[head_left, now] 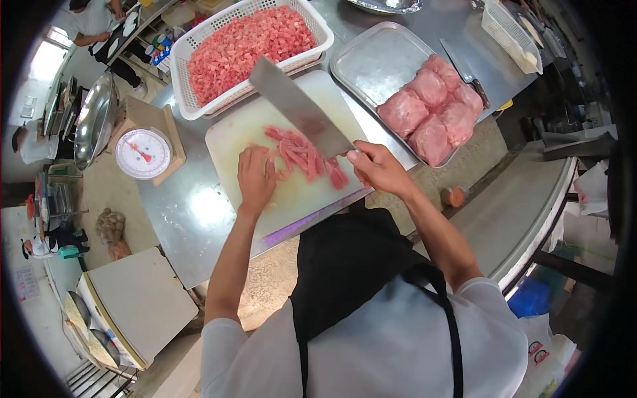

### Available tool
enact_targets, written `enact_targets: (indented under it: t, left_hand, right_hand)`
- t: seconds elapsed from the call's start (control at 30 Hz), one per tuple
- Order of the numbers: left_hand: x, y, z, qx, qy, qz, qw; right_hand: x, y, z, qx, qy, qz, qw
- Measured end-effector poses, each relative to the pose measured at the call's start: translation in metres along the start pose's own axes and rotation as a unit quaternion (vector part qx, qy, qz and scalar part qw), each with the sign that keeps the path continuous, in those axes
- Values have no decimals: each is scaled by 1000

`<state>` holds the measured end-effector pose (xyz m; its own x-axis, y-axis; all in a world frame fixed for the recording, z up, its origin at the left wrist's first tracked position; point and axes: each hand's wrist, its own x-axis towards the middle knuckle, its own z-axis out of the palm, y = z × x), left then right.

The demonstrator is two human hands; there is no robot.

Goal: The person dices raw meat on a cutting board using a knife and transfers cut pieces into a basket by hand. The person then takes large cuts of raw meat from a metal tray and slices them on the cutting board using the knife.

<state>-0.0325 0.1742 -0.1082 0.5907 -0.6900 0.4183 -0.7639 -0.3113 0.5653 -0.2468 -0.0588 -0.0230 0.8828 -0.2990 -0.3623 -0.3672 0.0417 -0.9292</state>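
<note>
My right hand (379, 167) is wrapped around the handle of a wide-bladed cleaver (298, 106). Its blade slants up and to the left, over the cutting board and partly in front of the meat. On the white cutting board (232, 142) lies a small pile of pink raw meat strips (302, 156). My left hand (257, 180) rests on the board at the left end of the pile, fingers apart and pointing forward, with nothing visibly held. A few small meat pieces lie close to its fingertips.
A white basket (182, 83) of diced meat stands behind the board. To the right, a metal tray (358, 60) holds several large meat pieces, with a knife (458, 63) beside it. A dial scale (142, 154) stands left. Other people work in the far left background.
</note>
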Motion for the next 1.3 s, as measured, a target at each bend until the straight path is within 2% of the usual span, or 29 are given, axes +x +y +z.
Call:
enact_targets:
  t: [0.13,0.23,0.33,0.43,0.53,0.57,0.63,0.73,0.83,0.93,1.03,1.07,1.13,1.23,1.3]
  left_hand:
    - [39,8,13,13,-80,130,988]
    - [51,39,20,43,-228,247,941]
    - [44,47,30,48,-272,278,920]
    - [47,42,23,59,-318,227,918]
    - [29,14,26,92,-235,193,948]
    - [19,10,30,112,-207,151,960]
    - [8,14,27,156,-148,65,974]
    - [8,28,21,163,-118,71,977]
    - [30,6,18,101,-92,72,988]
    - [69,-22,14,83,-171,17,982]
    - [94,-41,21,153,-107,194,963]
    - [96,-47,21,143,-133,191,962]
    - [94,-55,12,123,-185,179,958]
    - [66,-41,-20,150,-298,8,943]
    - [29,-45,-30,150,-249,21,957]
  right_hand:
    - [-13,14,-7,5,53,-32,998]
    - [-23,23,-10,22,87,-28,996]
    - [-24,39,-17,2,112,-42,993]
    - [-31,42,-20,-34,138,-29,989]
    - [-36,53,-24,-98,171,-35,980]
    - [-37,59,-26,-123,181,-44,975]
    - [-39,66,-25,-131,179,-1,975]
    - [-35,63,-25,-146,177,9,973]
    - [-26,66,-30,-158,170,7,973]
    - [-16,66,-29,-148,166,17,975]
    - [-9,59,-29,-159,163,-3,974]
    - [-9,57,-30,-168,162,-12,972]
    - [-10,51,-30,-188,153,-8,970]
    - [-12,38,-32,-199,135,4,971]
    - [-13,43,-30,-192,140,-2,971]
